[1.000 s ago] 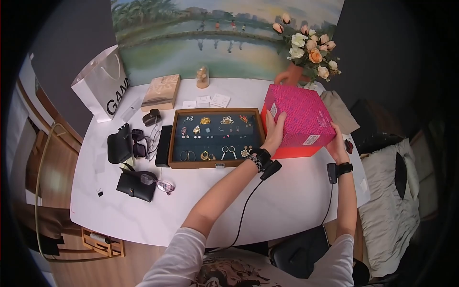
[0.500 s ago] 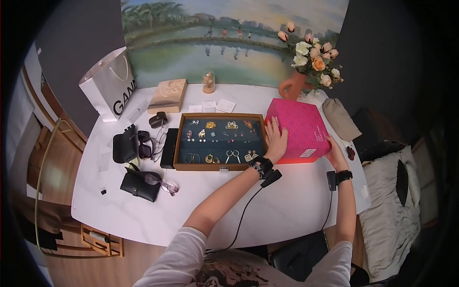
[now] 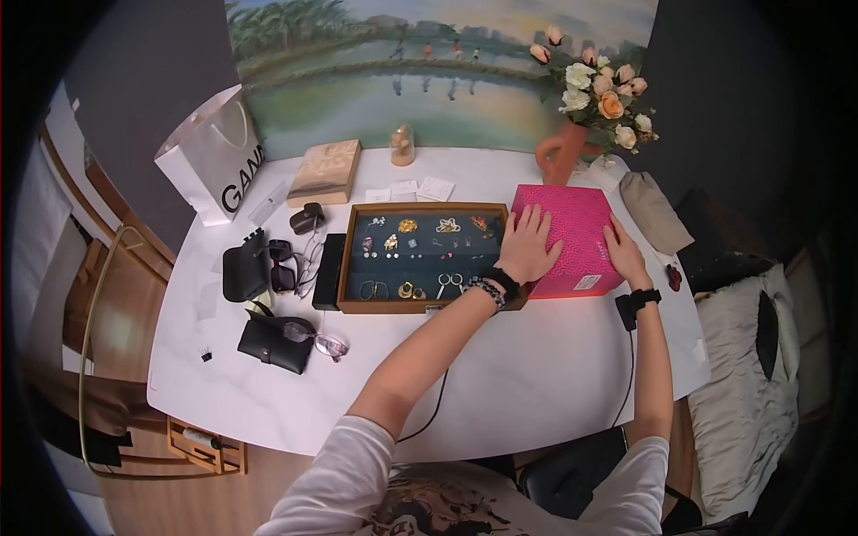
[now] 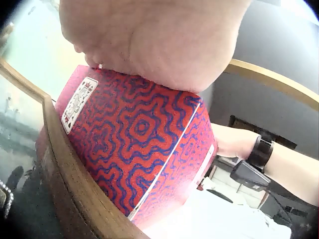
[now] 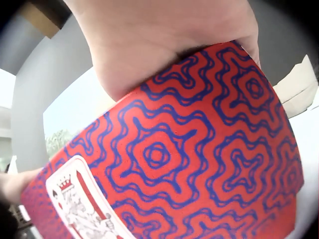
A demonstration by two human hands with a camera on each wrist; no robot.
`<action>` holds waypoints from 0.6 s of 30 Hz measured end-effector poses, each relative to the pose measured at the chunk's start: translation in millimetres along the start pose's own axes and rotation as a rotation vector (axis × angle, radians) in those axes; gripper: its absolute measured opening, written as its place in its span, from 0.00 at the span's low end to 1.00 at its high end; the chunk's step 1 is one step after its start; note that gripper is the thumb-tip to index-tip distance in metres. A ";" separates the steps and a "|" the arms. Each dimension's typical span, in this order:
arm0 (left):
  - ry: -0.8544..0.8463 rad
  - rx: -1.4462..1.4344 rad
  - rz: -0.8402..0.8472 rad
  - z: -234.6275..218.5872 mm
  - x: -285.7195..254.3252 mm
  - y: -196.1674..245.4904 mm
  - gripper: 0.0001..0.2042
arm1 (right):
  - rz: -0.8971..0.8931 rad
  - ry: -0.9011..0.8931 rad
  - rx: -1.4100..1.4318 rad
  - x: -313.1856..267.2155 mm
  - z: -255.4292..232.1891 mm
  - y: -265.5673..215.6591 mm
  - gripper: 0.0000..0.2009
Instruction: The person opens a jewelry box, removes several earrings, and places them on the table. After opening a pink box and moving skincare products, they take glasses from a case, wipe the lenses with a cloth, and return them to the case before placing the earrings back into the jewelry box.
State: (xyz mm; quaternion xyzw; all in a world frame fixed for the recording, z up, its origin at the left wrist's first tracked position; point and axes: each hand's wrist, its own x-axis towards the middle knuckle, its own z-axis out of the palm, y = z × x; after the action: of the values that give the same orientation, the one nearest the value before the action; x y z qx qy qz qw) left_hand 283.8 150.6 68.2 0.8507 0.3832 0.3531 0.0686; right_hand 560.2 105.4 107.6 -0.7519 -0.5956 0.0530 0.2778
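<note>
In the head view a pink patterned box (image 3: 576,237) stands on the table, right beside a wooden jewellery case (image 3: 393,306). My left hand (image 3: 532,246) lies over the box's top left part with its fingers stretched out. At the right edge rests my right hand (image 3: 627,255), its fingers reaching over the rim of the top. Both wrist views show the box's red and blue wavy sides (image 4: 144,129), with a playing-card king picture (image 5: 87,199) on one of them. Rings, earrings and other jewellery (image 3: 407,226) fill the case's dark blue inside.
Sunglasses (image 3: 282,266), black glasses cases (image 3: 275,344) and clear glasses (image 3: 329,345) lie left of the case. Behind stand a white paper bag (image 3: 210,165), a book (image 3: 326,172), a small glass dome (image 3: 402,146) and a flower vase (image 3: 563,154). A grey pouch (image 3: 657,213) lies right.
The box has come down from a tilted pose to stand level beside the case. My left hand has slid from its left edge onto the top; my right hand has moved up to the top's edge.
</note>
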 end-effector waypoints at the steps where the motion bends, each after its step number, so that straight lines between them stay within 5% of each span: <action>1: 0.005 0.017 0.002 3.3 -0.5 0.3 0.36 | 0.051 -0.018 -0.050 -2.8 0.4 -2.5 0.31; 12: -0.123 -0.030 -0.021 0.2 -4.2 -4.0 0.39 | 0.033 -0.063 0.010 -2.2 12.5 15.1 0.33; 14: -0.319 -0.214 -0.030 -36.8 -21.4 -7.9 0.42 | 0.041 -0.068 0.005 -7.3 10.1 11.0 0.33; 18: -0.448 -0.115 -0.020 -106.0 -92.5 -42.8 0.44 | 0.105 -0.066 -0.061 -17.7 8.8 -3.4 0.33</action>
State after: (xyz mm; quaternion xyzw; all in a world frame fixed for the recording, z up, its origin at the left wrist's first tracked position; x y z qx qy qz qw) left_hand 146.5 99.3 79.4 0.8987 0.3462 0.1757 0.2039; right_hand 548.6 92.6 97.3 -0.7879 -0.5656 0.0740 0.2320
